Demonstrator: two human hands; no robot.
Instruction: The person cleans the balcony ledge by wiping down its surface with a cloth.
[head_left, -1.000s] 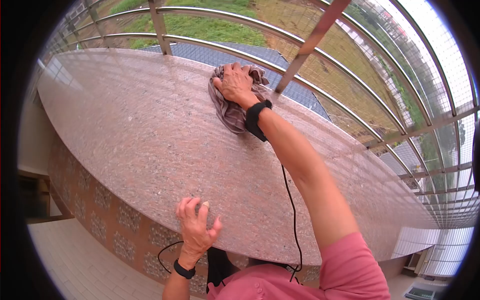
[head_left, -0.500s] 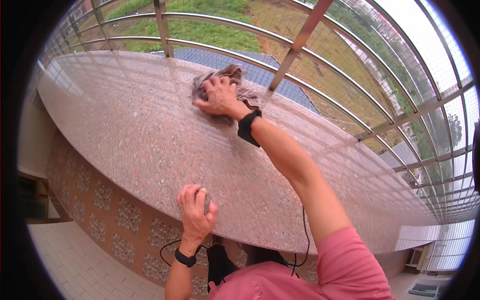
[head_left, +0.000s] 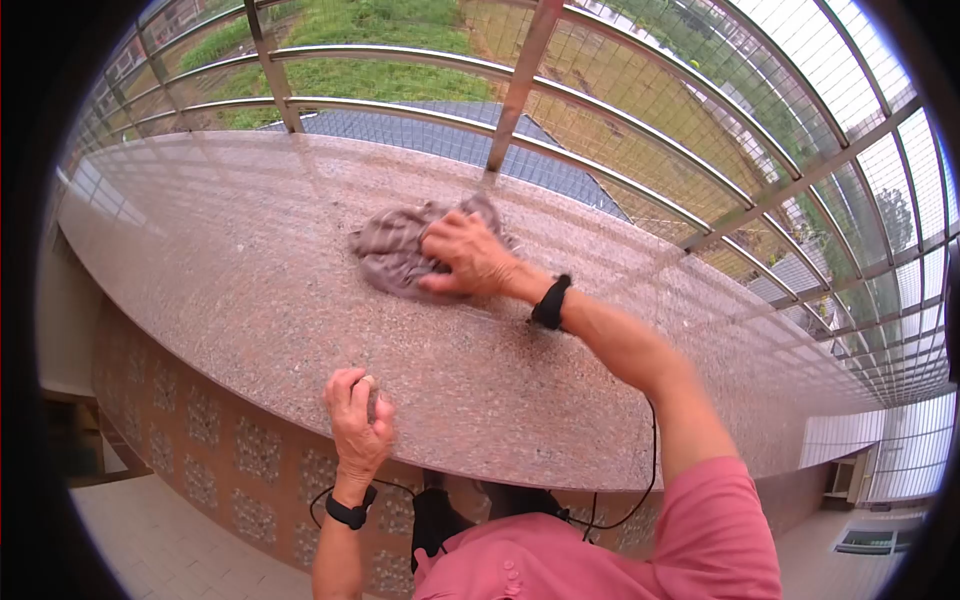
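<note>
A crumpled grey-brown rag [head_left: 395, 245] lies spread on the speckled pink granite ledge [head_left: 270, 300]. My right hand [head_left: 468, 252] presses on its right part with bent fingers, gripping folds of the cloth; its edges are smeared by motion. Lower left, my left hand [head_left: 360, 425] is held at the ledge's front edge with fingers curled in toward the thumb. A small pale tip and a greyish patch show between its fingers, but I cannot make out what they are. Black bands circle both wrists.
A metal railing with wire mesh [head_left: 515, 90] runs along the ledge's far side. A dark cable [head_left: 655, 445] hangs over the front edge on the right. Below is a wall with pebbled square panels [head_left: 258, 450], beside pale floor tiles [head_left: 150, 530].
My right hand has drawn the rag away from the railing, nearer to me, and the rag is spread wider to the left. The view has turned slightly; my left hand keeps its curled shape.
</note>
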